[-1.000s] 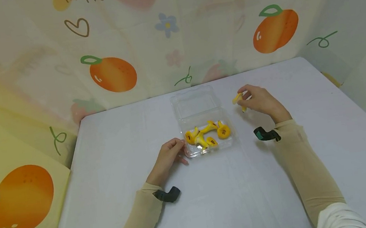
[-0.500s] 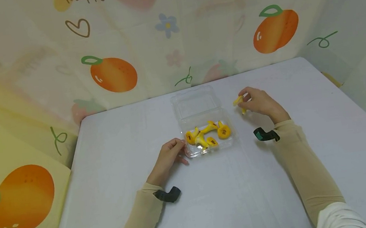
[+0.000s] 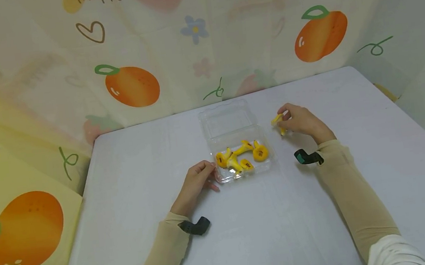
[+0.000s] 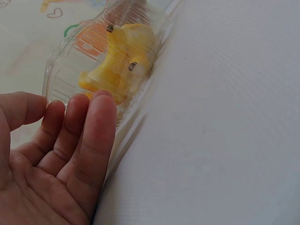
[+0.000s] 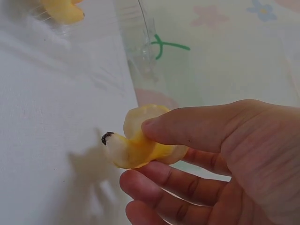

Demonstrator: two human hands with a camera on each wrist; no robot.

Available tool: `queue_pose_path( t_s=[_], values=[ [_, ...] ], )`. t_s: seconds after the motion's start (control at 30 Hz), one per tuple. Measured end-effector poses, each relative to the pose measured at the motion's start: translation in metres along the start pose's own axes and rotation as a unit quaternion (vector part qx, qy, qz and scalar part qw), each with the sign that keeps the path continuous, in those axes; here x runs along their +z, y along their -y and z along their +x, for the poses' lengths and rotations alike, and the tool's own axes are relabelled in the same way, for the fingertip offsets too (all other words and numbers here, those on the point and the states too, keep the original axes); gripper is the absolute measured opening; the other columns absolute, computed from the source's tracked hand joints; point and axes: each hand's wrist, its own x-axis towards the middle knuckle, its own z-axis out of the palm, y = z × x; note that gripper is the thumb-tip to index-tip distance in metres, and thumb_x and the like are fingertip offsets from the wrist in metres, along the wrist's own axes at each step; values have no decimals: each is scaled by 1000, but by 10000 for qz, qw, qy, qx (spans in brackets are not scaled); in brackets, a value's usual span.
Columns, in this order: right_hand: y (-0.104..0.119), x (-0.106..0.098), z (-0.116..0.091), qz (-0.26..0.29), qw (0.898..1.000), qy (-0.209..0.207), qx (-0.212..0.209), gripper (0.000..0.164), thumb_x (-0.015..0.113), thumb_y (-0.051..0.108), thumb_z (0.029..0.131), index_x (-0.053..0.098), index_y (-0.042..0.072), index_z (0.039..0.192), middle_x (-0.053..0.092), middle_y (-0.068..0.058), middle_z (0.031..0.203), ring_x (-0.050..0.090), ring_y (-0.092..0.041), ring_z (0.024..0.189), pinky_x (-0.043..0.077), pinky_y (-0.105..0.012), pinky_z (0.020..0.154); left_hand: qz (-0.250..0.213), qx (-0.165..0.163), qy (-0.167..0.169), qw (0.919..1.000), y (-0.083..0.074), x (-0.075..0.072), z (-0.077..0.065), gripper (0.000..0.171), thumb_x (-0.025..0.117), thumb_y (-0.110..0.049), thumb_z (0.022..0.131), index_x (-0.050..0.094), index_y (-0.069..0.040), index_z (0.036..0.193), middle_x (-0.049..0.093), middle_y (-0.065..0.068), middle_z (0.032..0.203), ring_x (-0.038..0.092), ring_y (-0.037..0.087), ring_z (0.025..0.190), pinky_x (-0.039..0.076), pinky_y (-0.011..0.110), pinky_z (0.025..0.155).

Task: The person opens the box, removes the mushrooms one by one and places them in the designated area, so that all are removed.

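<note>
A clear plastic clamshell box (image 3: pixel 243 175) stands with its lid (image 3: pixel 227 120) folded back. Inside lie several yellow mushroom-shaped pieces (image 3: pixel 260 153), some showing brown marks on their round ends. At the box's front left corner, my left hand (image 3: pixel 196 180) pinches the edge between thumb and fingers. Beyond the box's right side, my right hand (image 3: pixel 303 121) pinches another yellow mushroom-shaped piece (image 5: pixel 136 150) between thumb and fingers. This piece has a dark tip and a pale, flared end, partly hidden by the thumb. Its shadow falls on the table below.
A white-covered table (image 3: pixel 263 231) carries the box near its far edge. Behind it rises a curtain (image 3: pixel 242 50) printed with oranges, hearts and flowers. Black wrist cameras (image 3: pixel 195 226) jut from both forearms.
My right hand has lowered slightly toward the table with the yellow mushroom-shaped piece in its grip. The left hand and the box stay in place.
</note>
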Motion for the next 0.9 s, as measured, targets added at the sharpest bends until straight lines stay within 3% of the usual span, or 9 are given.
queue_pose_path(
  t_s=[0.27,0.9],
  values=[
    [-5,4,5,6,9999,110,15,48,58,22,98,45,2,140,56,-25,127,57,-33,103,52,-33,78,-51,57,-132,9999,2,1,1,22,56,-24,104,60,-4,94,63,2,80,63,15,76,60,28,58],
    [-7,9,6,-69,9996,274,11,49,59,24,98,45,2,139,57,-26,129,60,-34,102,53,-37,81,20,39,-103,9999,1,1,1,27,55,-27,104,59,-1,96,63,2,82,62,16,77,61,28,60]
  ],
)
